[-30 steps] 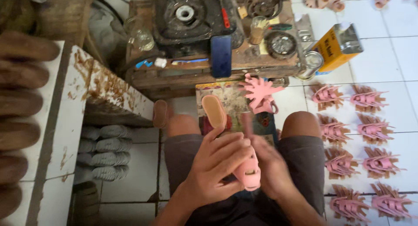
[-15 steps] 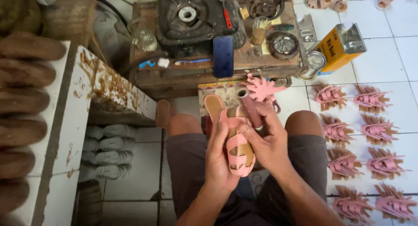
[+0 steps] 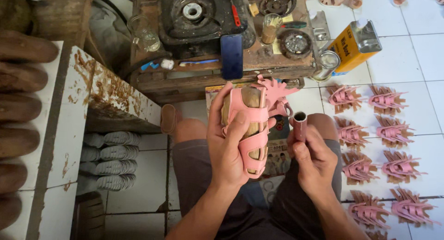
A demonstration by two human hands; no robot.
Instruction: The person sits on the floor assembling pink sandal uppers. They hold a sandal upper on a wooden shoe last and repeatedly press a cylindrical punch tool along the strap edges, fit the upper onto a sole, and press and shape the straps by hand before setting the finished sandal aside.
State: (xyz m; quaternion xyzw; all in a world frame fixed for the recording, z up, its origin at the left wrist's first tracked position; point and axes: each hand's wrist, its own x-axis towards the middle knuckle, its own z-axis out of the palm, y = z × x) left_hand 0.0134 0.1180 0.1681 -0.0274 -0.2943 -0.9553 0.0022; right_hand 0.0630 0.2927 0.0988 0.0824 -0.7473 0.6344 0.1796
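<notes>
Gripping pink strap sandal upper on wooden last (image 3: 249,129) — left hand (image 3: 229,147) closed round it, long axis upright, toe away. Right hand (image 3: 314,159) clasped small pink tube (image 3: 299,124), just right of last, not touching.

Far side blocked by low wooden workbench (image 3: 203,80) crowded with stove (image 3: 199,13) and tins. Right floor taken by rows of pink strap uppers (image 3: 388,133). Left, white shelf (image 3: 69,129) walls the way; bare tile (image 3: 138,203) beneath it, near the knee, gives open passage.
</notes>
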